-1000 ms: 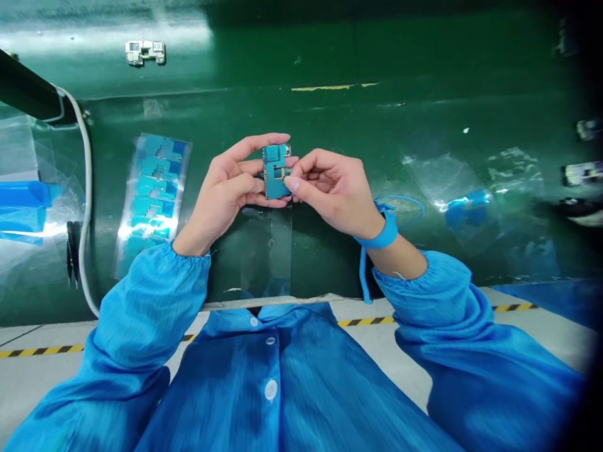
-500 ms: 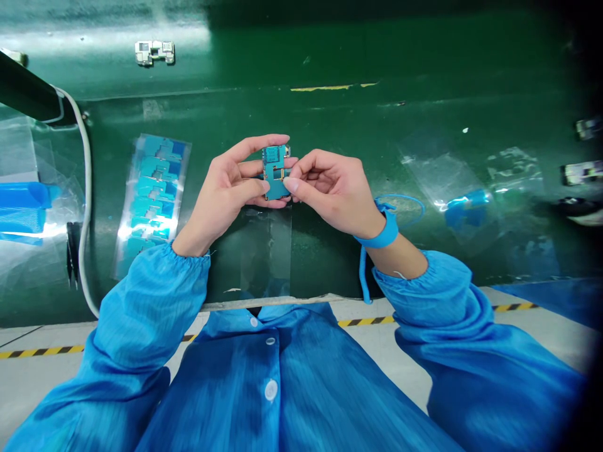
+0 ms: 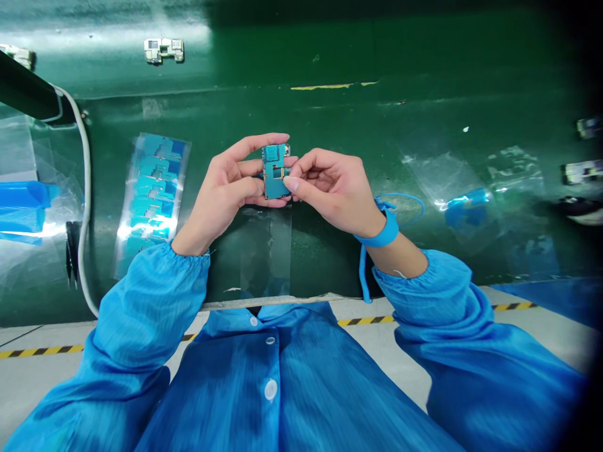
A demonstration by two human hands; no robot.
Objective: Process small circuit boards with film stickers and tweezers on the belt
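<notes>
Between my two hands is a small circuit board (image 3: 274, 171), its upper face covered mostly in teal film with a cut-out near the middle. My left hand (image 3: 235, 179) grips it by the left side, index finger along the top end and other fingers behind and below. Thumb and forefinger of my right hand (image 3: 325, 182) pinch its right edge near the cut-out; the remaining fingers are curled. A blue wrist strap (image 3: 380, 233) with a coiled cord is around my right wrist. To the left lies a clear sheet of teal die-cut stickers (image 3: 153, 188).
Another circuit board (image 3: 163, 50) lies at the back left, more boards (image 3: 584, 172) at the right edge. Black tweezers (image 3: 71, 254) lie beside a grey cable (image 3: 85, 188). Clear film with a blue piece (image 3: 466, 208) is on the right of the green bench (image 3: 339, 125).
My left thumb has drawn back a little to the board's left edge. The loose boards at the back left have shifted to the right. My right hand stays nearly still.
</notes>
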